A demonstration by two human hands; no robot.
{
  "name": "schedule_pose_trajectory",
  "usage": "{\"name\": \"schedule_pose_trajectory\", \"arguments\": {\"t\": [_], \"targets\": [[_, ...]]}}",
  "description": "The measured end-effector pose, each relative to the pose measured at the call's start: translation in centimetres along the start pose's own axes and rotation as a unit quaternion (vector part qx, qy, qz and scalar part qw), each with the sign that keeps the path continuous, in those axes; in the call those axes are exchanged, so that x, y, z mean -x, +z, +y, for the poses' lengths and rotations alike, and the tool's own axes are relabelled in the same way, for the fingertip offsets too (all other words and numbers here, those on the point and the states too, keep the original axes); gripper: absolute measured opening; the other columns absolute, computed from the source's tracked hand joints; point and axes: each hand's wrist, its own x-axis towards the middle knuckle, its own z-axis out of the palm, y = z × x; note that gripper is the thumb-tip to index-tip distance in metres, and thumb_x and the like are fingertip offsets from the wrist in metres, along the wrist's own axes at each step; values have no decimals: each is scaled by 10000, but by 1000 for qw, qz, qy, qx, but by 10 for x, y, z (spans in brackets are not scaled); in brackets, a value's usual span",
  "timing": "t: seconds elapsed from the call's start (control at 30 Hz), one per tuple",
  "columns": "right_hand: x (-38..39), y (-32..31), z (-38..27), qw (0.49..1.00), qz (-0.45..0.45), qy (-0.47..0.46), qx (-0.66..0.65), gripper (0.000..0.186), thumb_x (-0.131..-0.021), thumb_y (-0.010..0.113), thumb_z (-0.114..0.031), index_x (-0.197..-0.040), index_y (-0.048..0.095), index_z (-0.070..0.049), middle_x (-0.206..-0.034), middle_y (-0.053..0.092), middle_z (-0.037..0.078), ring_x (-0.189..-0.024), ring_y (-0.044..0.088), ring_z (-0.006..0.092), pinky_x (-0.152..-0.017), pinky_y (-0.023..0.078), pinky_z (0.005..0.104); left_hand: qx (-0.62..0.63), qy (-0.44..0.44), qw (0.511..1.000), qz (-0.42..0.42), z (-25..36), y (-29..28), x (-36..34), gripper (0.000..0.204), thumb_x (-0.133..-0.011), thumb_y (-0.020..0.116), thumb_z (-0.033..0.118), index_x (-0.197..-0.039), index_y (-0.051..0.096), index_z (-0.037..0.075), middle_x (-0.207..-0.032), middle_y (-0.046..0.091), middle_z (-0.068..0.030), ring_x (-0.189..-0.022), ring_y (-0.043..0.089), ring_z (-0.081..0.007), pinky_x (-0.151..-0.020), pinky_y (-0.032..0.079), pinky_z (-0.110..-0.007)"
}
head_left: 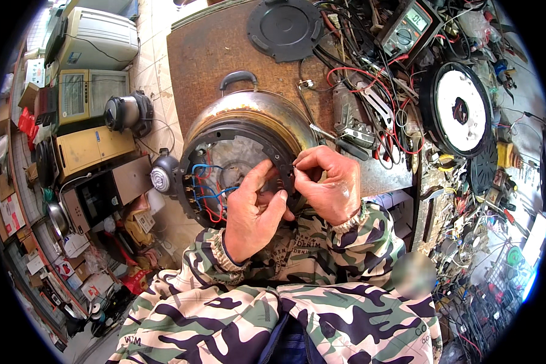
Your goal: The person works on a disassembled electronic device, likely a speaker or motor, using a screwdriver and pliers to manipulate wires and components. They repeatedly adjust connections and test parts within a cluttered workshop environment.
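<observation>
In front of me sits the round base of an appliance (pixel 191 161), a black ring with a grey metal inside. Blue and red wires (pixel 207 193) run along its left part. It rests against a large shiny metal pot (pixel 249 106) with a black loop handle (pixel 239 77). My left hand (pixel 252 209) reaches over the base, its index finger and thumb apart, with nothing visible between them. At the right rim, my right hand (pixel 330 185) is closed in a pinch; what its fingertips hold is too small or hidden to make out.
A round black cover (pixel 285 29) lies at the back of the wooden bench (pixel 203 51). To the right are a multimeter (pixel 406 30), tangled cables, tools and a black-and-white disc (pixel 461 109). On the floor at left stand a cooker (pixel 122 113) and stacked appliances.
</observation>
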Motion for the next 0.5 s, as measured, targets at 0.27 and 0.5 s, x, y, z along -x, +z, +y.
{"name": "schedule_pose_trajectory", "arguments": {"t": [0.27,0.5], "targets": [[-2,-9,12,989,-11,60,-136,67,-824,721,51,-846,673,11,-928,706,41,-729,592,48,-635,469,206,-1,-4,1000,4,3,2,0,550,-951,549,-71,-1468,363,-103,-1347,601,-244,-732,706,-149,-624,584,-273],[49,2,20,977,113,97,-155,71,-834,755,18,-858,695,-13,-971,722,37,-693,565,18,-609,443,186,-20,-3,1000,22,0,2,7,549,-949,559,-81,-1467,378,-87,-1345,605,-230,-763,717,-158,-630,576,-256]]}}
